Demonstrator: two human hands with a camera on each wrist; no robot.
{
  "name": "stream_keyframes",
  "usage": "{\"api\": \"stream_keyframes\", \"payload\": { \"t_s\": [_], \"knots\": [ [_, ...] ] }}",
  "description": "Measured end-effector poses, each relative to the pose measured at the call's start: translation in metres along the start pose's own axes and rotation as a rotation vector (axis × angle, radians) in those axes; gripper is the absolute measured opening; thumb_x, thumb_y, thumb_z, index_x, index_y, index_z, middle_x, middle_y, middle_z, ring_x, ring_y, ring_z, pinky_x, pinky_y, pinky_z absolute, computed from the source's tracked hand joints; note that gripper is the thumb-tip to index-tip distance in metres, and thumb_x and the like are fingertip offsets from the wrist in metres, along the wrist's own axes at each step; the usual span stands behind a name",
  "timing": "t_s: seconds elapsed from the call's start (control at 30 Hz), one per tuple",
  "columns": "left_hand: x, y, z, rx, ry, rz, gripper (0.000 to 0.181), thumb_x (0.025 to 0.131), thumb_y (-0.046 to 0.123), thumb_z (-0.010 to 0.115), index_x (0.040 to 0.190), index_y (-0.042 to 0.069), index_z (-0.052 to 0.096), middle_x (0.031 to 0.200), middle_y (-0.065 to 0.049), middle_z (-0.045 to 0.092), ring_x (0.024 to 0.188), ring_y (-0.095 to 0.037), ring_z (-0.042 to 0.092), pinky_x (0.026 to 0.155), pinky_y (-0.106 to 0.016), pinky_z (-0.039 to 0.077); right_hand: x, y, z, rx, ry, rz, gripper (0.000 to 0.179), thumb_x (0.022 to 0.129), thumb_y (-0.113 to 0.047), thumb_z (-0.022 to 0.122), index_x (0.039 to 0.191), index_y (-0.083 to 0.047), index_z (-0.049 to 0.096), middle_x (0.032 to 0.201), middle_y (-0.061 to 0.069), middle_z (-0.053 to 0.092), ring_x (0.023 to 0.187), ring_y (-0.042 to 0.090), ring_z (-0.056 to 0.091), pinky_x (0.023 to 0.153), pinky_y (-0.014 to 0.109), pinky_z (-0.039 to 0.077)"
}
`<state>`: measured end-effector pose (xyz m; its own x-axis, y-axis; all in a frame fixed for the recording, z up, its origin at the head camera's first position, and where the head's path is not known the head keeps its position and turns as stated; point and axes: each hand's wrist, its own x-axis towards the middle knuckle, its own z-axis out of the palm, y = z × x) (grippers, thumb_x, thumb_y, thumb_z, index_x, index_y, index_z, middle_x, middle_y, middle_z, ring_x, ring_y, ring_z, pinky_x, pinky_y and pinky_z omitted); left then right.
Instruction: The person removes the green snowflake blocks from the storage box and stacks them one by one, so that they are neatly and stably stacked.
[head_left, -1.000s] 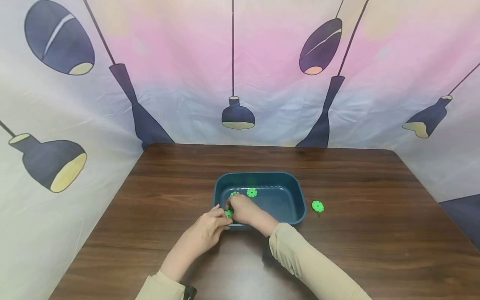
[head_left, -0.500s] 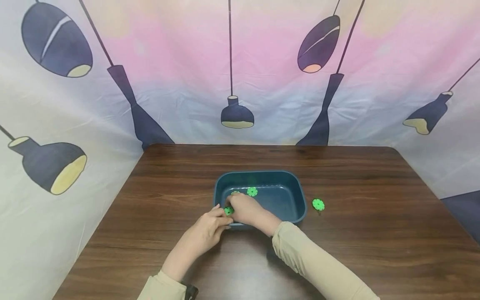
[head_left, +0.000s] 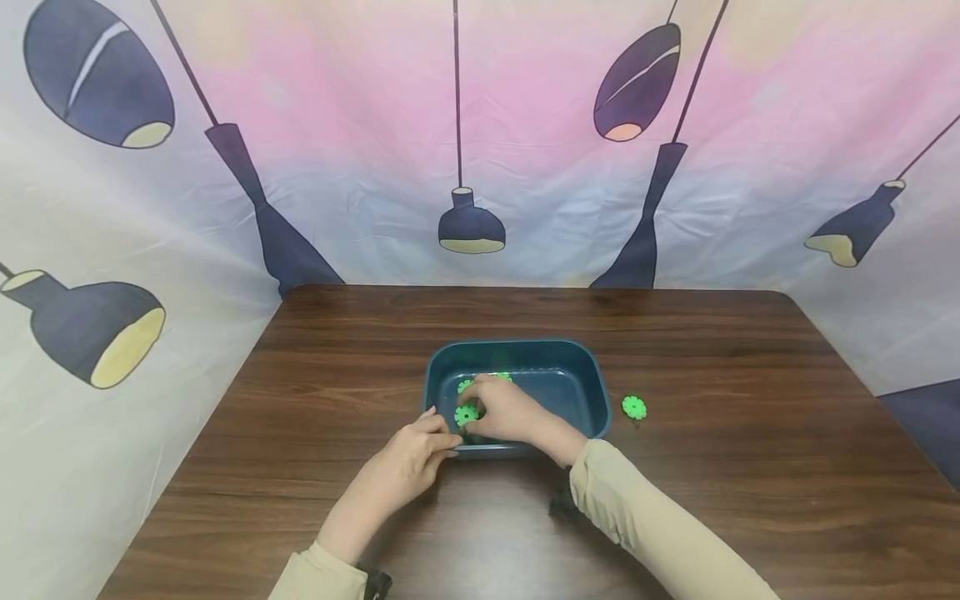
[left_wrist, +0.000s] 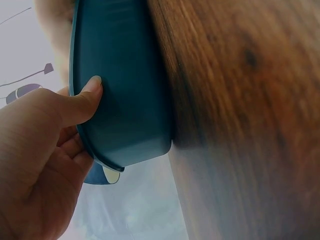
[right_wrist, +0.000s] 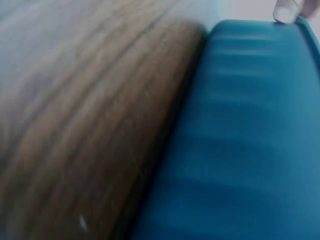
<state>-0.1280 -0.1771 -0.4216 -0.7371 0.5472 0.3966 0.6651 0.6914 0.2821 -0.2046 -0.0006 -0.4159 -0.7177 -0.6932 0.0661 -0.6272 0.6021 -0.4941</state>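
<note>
My left hand (head_left: 408,458) grips the near left rim of a dark teal plastic basin (head_left: 592,371). In the left wrist view its thumb (left_wrist: 90,97) presses the outer wall while the other fingers go over the rim. My right hand (head_left: 506,408) reaches down inside the basin at its left part. Its thumb and forefinger are at opposite edges of a bright green notched disc (head_left: 466,415), pinching it. Behind these fingers, two more green discs lie on the basin floor, one notched disc (head_left: 464,386) at left and another disc (head_left: 504,377) partly hidden by the hand.
Another green disc (head_left: 633,407) lies on the brown wooden table (head_left: 712,492), to the right of the basin. A cloth backdrop (head_left: 360,208) printed with lamps hangs behind and beside the table.
The right hand has shifted right and slightly back inside the basin, and the green disc at its fingers has moved with it and shows more fully. The left hand stays on the rim.
</note>
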Motion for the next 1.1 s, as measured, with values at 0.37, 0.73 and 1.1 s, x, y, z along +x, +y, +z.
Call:
{"api": "stream_keyframes", "payload": {
  "t_s": [0.37,0.73,1.1],
  "knots": [
    [0.001,0.001,0.003,0.018,0.000,-0.008,0.018,0.073,-0.007,0.074,0.090,0.001,0.074,0.079,-0.002,0.060,0.074,-0.009,0.063,0.104,-0.039,0.045,-0.035,0.018,-0.038,0.017,0.204,0.002,0.034,0.081,-0.022,0.073,0.112,-0.010,0.066,0.104,-0.001,0.057,0.089,0.016,0.059,0.062,0.021,0.054],
    [0.001,-0.001,0.003,0.015,0.023,0.004,0.020,0.072,-0.010,0.073,0.090,-0.001,0.073,0.077,-0.004,0.059,0.071,-0.008,0.061,0.103,-0.042,0.046,-0.063,0.043,-0.060,0.038,0.290,0.034,0.033,0.081,-0.021,0.074,0.111,-0.011,0.066,0.103,-0.002,0.058,0.087,0.014,0.059,0.057,0.020,0.053],
    [0.002,0.000,0.003,0.010,0.020,0.002,0.020,0.072,-0.011,0.073,0.089,-0.001,0.073,0.078,-0.004,0.059,0.072,-0.008,0.062,0.103,-0.042,0.045,-0.105,0.081,-0.092,0.028,0.349,0.130,0.034,0.082,-0.022,0.073,0.112,-0.009,0.064,0.100,0.000,0.061,0.087,0.018,0.061,0.067,0.031,0.057]
  ]
}}
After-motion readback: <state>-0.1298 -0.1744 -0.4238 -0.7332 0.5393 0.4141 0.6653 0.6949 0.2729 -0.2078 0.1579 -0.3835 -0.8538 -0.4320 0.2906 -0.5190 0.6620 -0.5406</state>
